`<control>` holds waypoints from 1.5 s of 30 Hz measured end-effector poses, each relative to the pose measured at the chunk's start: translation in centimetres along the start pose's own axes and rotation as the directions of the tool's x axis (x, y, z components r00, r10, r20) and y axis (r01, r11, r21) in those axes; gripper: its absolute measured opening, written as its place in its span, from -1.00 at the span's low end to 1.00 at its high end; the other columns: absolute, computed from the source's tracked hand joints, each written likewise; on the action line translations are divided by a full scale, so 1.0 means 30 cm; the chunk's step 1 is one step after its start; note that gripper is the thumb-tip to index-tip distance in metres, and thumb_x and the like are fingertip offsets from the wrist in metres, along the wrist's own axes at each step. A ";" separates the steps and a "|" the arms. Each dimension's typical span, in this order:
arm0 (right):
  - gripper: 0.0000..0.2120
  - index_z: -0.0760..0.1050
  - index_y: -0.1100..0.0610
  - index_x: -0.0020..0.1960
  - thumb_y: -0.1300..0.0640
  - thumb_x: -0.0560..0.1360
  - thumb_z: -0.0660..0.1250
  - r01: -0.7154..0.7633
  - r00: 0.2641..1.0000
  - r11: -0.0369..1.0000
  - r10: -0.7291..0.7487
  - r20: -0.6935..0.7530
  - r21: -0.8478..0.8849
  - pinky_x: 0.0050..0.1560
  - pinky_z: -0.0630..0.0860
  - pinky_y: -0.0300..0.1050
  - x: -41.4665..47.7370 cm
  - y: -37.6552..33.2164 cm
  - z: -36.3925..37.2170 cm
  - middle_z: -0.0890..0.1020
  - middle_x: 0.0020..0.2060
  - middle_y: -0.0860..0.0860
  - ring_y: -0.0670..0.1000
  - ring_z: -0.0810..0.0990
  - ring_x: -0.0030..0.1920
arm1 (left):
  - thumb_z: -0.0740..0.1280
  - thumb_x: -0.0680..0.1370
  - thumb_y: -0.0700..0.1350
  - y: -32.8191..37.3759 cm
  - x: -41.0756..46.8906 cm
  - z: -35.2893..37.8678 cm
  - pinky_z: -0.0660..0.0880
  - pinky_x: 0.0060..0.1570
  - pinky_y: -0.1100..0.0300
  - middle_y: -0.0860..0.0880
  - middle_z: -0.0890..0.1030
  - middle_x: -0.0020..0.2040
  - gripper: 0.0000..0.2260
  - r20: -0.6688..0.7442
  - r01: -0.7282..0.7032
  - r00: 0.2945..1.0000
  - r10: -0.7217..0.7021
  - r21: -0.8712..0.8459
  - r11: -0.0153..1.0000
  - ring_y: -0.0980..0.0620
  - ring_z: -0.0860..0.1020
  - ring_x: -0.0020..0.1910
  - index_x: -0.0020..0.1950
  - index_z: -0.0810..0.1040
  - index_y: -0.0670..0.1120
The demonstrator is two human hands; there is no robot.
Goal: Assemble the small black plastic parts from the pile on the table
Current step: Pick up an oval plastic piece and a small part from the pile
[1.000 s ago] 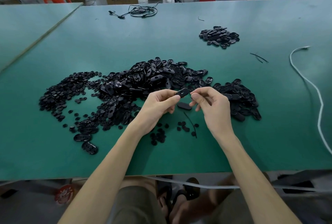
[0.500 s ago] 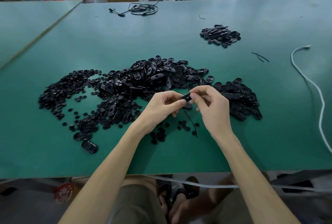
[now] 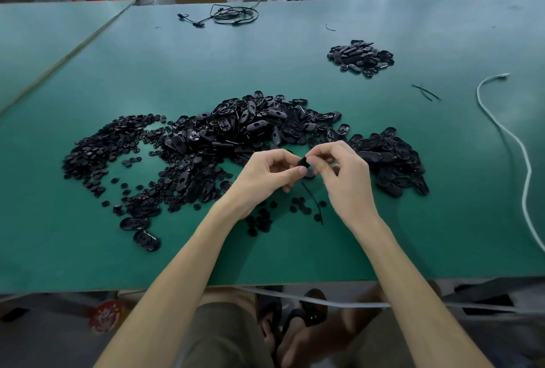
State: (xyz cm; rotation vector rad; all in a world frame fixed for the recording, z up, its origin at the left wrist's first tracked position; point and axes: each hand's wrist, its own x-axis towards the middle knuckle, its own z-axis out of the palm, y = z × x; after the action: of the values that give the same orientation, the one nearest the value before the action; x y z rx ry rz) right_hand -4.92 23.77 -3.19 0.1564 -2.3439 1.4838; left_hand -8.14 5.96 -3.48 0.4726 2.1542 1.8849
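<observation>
Pinched one small black part (image 3: 303,162) between both hands: left hand (image 3: 265,174) on its near-left end with thumb and forefinger, right hand (image 3: 342,179) on the far-right end, with the other fingers loosely curled. Held it clear above the green worktop (image 3: 295,249), just in front of the main pile (image 3: 250,131) of black oval shells. Saw loose round pieces (image 3: 262,220) and a thin black strip (image 3: 312,199) lying on the worktop beneath the hands and wrists. Found a heap of small round discs (image 3: 100,149) spread to the left of the main pile and joined to it, and two oval shells (image 3: 138,230) lying apart near the front left. Noted another cluster of ovals (image 3: 392,161) just right of the right hand. Farther back and to the right, spotted a smaller separate heap (image 3: 361,56), well apart from the rest. Saw a white cable (image 3: 519,161) snaking along the right side and a tangled black cord (image 3: 233,15) near the far edge.
</observation>
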 end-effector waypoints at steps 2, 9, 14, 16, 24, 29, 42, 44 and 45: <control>-0.87 0.65 0.06 -0.04 0.27 0.57 0.45 0.009 1.000 1.000 -0.009 0.005 -0.021 -0.10 0.46 -0.37 0.000 0.001 0.001 0.60 -0.07 -0.10 -0.12 0.62 -0.09 | 0.49 0.59 -0.16 -0.003 -0.001 -0.003 0.55 -0.18 0.22 0.03 0.68 -0.18 -0.93 0.009 -0.003 1.000 0.003 -0.005 1.000 0.08 0.55 -0.25 0.05 0.70 -0.13; -0.84 0.66 -0.04 -0.03 0.22 0.53 0.52 0.001 1.000 1.000 -0.001 0.004 0.029 -0.10 0.47 -0.29 0.007 0.006 -0.005 0.54 0.01 -0.06 -0.11 0.58 -0.02 | 0.47 0.60 -0.17 -0.005 -0.002 -0.007 0.55 -0.12 0.21 0.00 0.71 -0.13 -0.89 0.030 -0.004 1.000 0.005 -0.024 1.000 0.06 0.57 -0.20 0.11 0.70 -0.16; -0.83 0.62 -0.10 0.01 0.11 0.51 0.55 -0.083 0.996 0.987 0.081 0.021 0.136 0.03 0.58 -0.06 0.010 0.012 -0.011 0.62 0.01 -0.10 -0.07 0.62 -0.02 | 0.42 0.63 -0.21 0.000 -0.004 -0.007 0.56 -0.09 0.21 -0.07 0.72 -0.07 -0.89 0.031 -0.026 0.999 0.027 -0.041 0.999 0.05 0.57 -0.17 0.13 0.68 -0.19; -0.85 0.62 -0.06 -0.04 0.12 0.50 0.56 -0.100 0.995 0.982 0.094 0.046 0.159 0.04 0.60 0.06 0.009 0.015 -0.010 0.68 -0.08 -0.10 0.00 0.65 -0.04 | 0.41 0.64 -0.21 0.000 -0.004 -0.008 0.55 -0.09 0.22 -0.03 0.69 -0.14 -0.89 0.022 -0.020 1.000 0.020 -0.029 0.999 0.05 0.57 -0.18 0.12 0.68 -0.20; -0.92 0.64 -0.02 0.00 0.15 0.58 0.47 -0.087 0.994 0.964 0.069 0.081 0.251 -0.16 0.53 -0.23 0.007 0.022 -0.009 0.71 -0.14 -0.09 -0.03 0.69 -0.11 | 0.33 0.68 -0.21 0.000 0.005 -0.003 0.53 -0.14 0.22 0.04 0.66 -0.23 -0.87 -0.007 0.020 1.000 -0.021 -0.038 0.999 0.06 0.57 -0.22 0.07 0.67 -0.21; -0.91 0.64 0.02 0.01 0.21 0.60 0.43 -0.098 0.994 0.971 0.086 0.067 0.218 -0.12 0.54 -0.10 0.008 0.026 -0.006 0.70 -0.14 -0.10 0.00 0.68 -0.09 | 0.34 0.67 -0.21 -0.002 0.007 -0.002 0.53 -0.17 0.19 0.00 0.63 -0.25 -0.87 -0.015 0.025 1.000 -0.026 -0.048 0.999 0.02 0.57 -0.24 0.05 0.67 -0.23; -0.91 0.67 0.04 -0.01 0.22 0.57 0.45 -0.086 0.995 0.976 0.074 0.067 0.199 -0.04 0.63 -0.09 0.000 0.012 -0.011 0.73 -0.16 -0.10 -0.02 0.70 -0.14 | 0.40 0.65 -0.16 0.001 0.002 0.003 0.55 -0.20 0.21 0.00 0.65 -0.27 -0.92 -0.014 0.006 1.000 -0.006 -0.017 1.000 0.04 0.58 -0.25 0.05 0.69 -0.12; -0.92 0.69 0.06 0.00 0.22 0.57 0.46 -0.078 0.996 0.975 0.065 0.066 0.210 -0.07 0.61 -0.17 0.000 0.013 -0.012 0.74 -0.15 -0.08 -0.03 0.71 -0.14 | 0.40 0.65 -0.16 0.001 0.002 0.004 0.55 -0.20 0.23 0.01 0.66 -0.26 -0.91 -0.007 0.005 1.000 -0.005 -0.013 1.000 0.05 0.58 -0.25 0.07 0.69 -0.14; -0.92 0.70 0.08 0.01 0.22 0.57 0.46 -0.079 0.996 0.971 0.066 0.064 0.227 -0.11 0.59 -0.24 0.000 0.013 -0.012 0.74 -0.15 -0.07 -0.05 0.72 -0.15 | 0.40 0.65 -0.17 0.001 0.002 0.004 0.55 -0.19 0.23 0.01 0.67 -0.26 -0.91 -0.004 0.003 1.000 -0.003 -0.013 1.000 0.05 0.59 -0.25 0.08 0.68 -0.16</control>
State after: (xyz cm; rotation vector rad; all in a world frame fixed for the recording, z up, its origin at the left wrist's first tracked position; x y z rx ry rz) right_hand -4.95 24.28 -3.38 0.1750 -2.2364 1.8071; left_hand -8.15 6.09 -3.45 0.4626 2.1432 1.8986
